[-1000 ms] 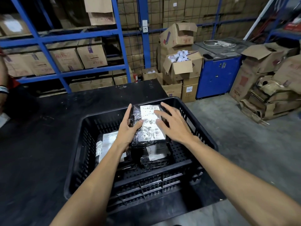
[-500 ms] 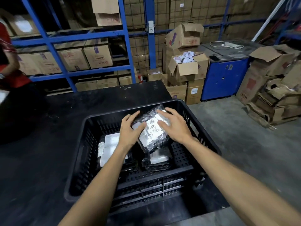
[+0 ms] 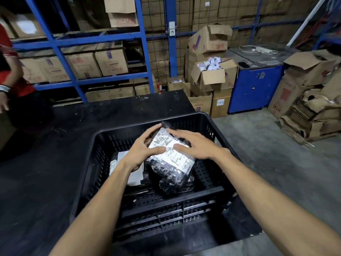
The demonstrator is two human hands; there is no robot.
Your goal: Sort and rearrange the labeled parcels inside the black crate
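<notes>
A black slatted crate (image 3: 140,128) sits on a dark table. Inside it, a black plastic-wrapped parcel with a white label (image 3: 171,159) lies tilted in the middle. My left hand (image 3: 142,150) grips its left edge and my right hand (image 3: 195,143) presses on its top right side. A second parcel with a white label (image 3: 134,174) lies flat at the crate's left, partly under my left wrist. More black-wrapped parcels lie beneath the held one, mostly hidden.
The dark table (image 3: 46,163) extends left and behind the crate. A person in a red shirt (image 3: 9,71) stands at the far left. Blue shelving (image 3: 77,43) with cardboard boxes fills the back. A blue cabinet (image 3: 254,87) and piled boxes (image 3: 313,108) stand right.
Both hands have turned the labelled parcel from lying straight to slanted and lowered it nearer to me over the parcels beneath. The view has shifted, showing the person at left.
</notes>
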